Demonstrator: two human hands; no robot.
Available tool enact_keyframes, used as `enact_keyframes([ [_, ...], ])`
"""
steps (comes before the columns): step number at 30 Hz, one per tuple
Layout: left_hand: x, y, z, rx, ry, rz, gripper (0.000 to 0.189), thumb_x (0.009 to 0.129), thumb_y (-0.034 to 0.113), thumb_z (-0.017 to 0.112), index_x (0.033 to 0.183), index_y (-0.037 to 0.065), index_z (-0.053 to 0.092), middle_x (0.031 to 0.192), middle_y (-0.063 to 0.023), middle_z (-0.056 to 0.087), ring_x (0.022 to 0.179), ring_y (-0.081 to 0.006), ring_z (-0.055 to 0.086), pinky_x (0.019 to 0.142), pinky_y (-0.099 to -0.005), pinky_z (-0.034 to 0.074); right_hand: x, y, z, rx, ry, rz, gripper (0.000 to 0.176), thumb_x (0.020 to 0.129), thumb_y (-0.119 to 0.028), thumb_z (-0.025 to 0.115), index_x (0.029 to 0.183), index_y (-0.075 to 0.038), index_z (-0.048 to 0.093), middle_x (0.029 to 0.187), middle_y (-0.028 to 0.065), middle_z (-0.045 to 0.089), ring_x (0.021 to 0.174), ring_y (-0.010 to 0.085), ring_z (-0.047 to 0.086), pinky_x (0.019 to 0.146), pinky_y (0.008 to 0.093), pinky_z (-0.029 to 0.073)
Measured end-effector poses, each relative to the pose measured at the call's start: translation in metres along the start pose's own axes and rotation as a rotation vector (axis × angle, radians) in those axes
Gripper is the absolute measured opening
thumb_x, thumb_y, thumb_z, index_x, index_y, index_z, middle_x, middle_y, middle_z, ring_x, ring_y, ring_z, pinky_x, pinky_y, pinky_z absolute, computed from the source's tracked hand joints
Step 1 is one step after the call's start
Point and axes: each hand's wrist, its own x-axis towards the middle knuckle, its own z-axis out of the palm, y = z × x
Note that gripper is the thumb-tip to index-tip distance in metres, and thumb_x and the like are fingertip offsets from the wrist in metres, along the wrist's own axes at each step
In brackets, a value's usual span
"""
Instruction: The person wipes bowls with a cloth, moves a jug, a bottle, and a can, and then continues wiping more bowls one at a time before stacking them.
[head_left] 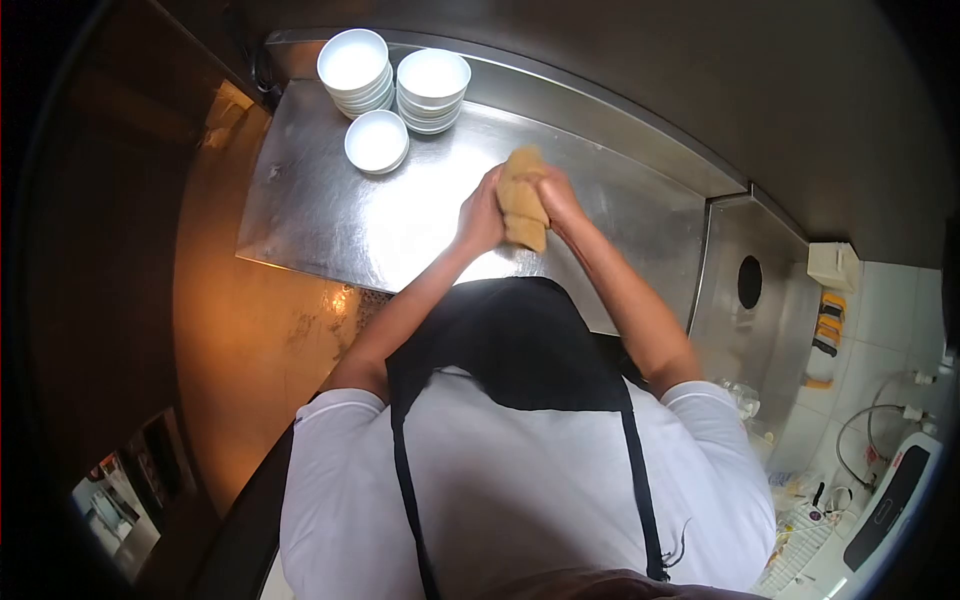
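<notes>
Both my hands are closed round a bunched tan cloth [523, 200] above the middle of the steel counter [620, 190]. My left hand [482, 212] grips its left side, and my right hand [556, 196] wraps the right side near the top. The lower end of the cloth hangs free between my wrists. Some of my fingers are hidden by the cloth. To the left of my hands, white bowls stand on the counter: a tall stack [354, 62], a second stack [433, 78] beside it, and a lower stack [377, 142] in front.
A raised steel ledge [600, 100] runs along the counter's back. At the right are a steel section [740, 310] with a dark oval opening, and tiled wall [888, 300] with a white box [833, 266]. An orange-lit floor [240, 340] lies at the left.
</notes>
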Motion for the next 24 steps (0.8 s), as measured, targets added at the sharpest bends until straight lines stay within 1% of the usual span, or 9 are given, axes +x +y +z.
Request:
enact_keyframes([
  [1, 0.001, -0.002, -0.003, 0.019, 0.014, 0.042, 0.104, 0.064, 0.028, 0.096, 0.150, 0.009, 0.041, 0.144, -0.0156, 0.057, 0.129, -0.0373, 0.060, 0.104, -0.0453, 0.052, -0.002, 0.000, 0.005, 0.330, 0.067, 0.075, 0.024, 0.090, -0.012, 0.065, 0.106, 0.003, 0.072, 0.101, 0.0158, 0.075, 0.089, 0.0277, 0.072, 0.082, 0.0385, 0.057],
  [2, 0.003, -0.003, -0.007, 0.039, 0.026, 0.086, 0.105, 0.064, 0.028, 0.096, 0.150, 0.009, 0.040, 0.145, -0.0156, 0.056, 0.129, -0.0375, 0.060, 0.104, -0.0452, 0.052, -0.007, 0.001, 0.007, 0.567, 0.094, 0.015, 0.030, 0.097, -0.013, 0.064, 0.124, 0.000, 0.066, 0.116, 0.0101, 0.072, 0.101, 0.0242, 0.071, 0.088, 0.0370, 0.057],
  [5, 0.013, -0.006, -0.002, 0.090, 0.004, 0.061, 0.102, 0.068, 0.033, 0.094, 0.151, 0.010, 0.039, 0.141, -0.0171, 0.058, 0.125, -0.0364, 0.063, 0.103, -0.0450, 0.052, -0.017, -0.005, -0.002, 0.807, 0.317, -0.195, 0.040, 0.098, -0.016, 0.066, 0.134, -0.001, 0.059, 0.127, 0.0113, 0.068, 0.112, 0.0242, 0.069, 0.096, 0.0385, 0.057],
  [9, 0.014, 0.002, -0.016, 0.283, -0.023, 0.199, 0.125, 0.059, 0.031, 0.099, 0.160, 0.010, 0.029, 0.159, -0.0175, 0.041, 0.147, -0.0352, 0.042, 0.120, -0.0479, 0.039, -0.046, -0.033, -0.074, 0.777, 0.571, -0.342, 0.046, 0.097, -0.018, 0.069, 0.138, -0.002, 0.056, 0.130, 0.0117, 0.066, 0.117, 0.0264, 0.068, 0.101, 0.0432, 0.056],
  [10, 0.015, 0.010, -0.022, 0.294, -0.050, 0.209, 0.124, 0.058, 0.034, 0.099, 0.160, 0.009, 0.033, 0.164, -0.0187, 0.033, 0.150, -0.0364, 0.036, 0.122, -0.0506, 0.032, -0.055, -0.036, -0.094, 0.748, 0.606, -0.383, 0.045, 0.097, -0.018, 0.071, 0.136, -0.001, 0.057, 0.130, 0.0121, 0.066, 0.117, 0.0260, 0.068, 0.100, 0.0421, 0.056],
  [14, 0.033, 0.056, -0.038, 0.572, -0.247, 0.389, 0.109, 0.061, 0.030, 0.094, 0.154, 0.006, 0.044, 0.158, -0.0215, 0.040, 0.143, -0.0390, 0.044, 0.118, -0.0483, 0.037, -0.092, -0.013, -0.147, 0.744, 0.638, -0.454, 0.043, 0.097, -0.017, 0.071, 0.135, 0.000, 0.058, 0.130, 0.0128, 0.067, 0.116, 0.0256, 0.068, 0.098, 0.0411, 0.057],
  [16, 0.048, 0.065, -0.032, 0.686, -0.392, 0.431, 0.106, 0.059, 0.029, 0.093, 0.151, 0.004, 0.048, 0.150, -0.0232, 0.047, 0.136, -0.0397, 0.050, 0.114, -0.0473, 0.041, -0.110, 0.004, -0.144, 0.767, 0.676, -0.367, 0.042, 0.097, -0.016, 0.071, 0.134, 0.000, 0.059, 0.129, 0.0126, 0.067, 0.115, 0.0249, 0.068, 0.098, 0.0405, 0.056],
  [19, 0.065, 0.080, -0.023, 0.805, -0.525, 0.353, 0.103, 0.057, 0.027, 0.091, 0.148, 0.002, 0.049, 0.134, -0.0237, 0.055, 0.123, -0.0399, 0.057, 0.103, -0.0465, 0.051, -0.123, 0.043, -0.130, 0.766, 0.670, -0.293, 0.041, 0.097, -0.015, 0.071, 0.133, 0.000, 0.060, 0.127, 0.0119, 0.068, 0.112, 0.0229, 0.068, 0.098, 0.0386, 0.055],
  [24, 0.070, 0.086, -0.013, 0.874, -0.571, 0.351, 0.100, 0.054, 0.026, 0.091, 0.142, -0.001, 0.051, 0.127, -0.0240, 0.055, 0.115, -0.0411, 0.060, 0.089, -0.0470, 0.059, -0.133, 0.076, -0.099, 0.791, 0.593, -0.229, 0.038, 0.096, -0.015, 0.072, 0.129, 0.001, 0.061, 0.121, 0.0100, 0.069, 0.108, 0.0190, 0.067, 0.096, 0.0337, 0.052],
])
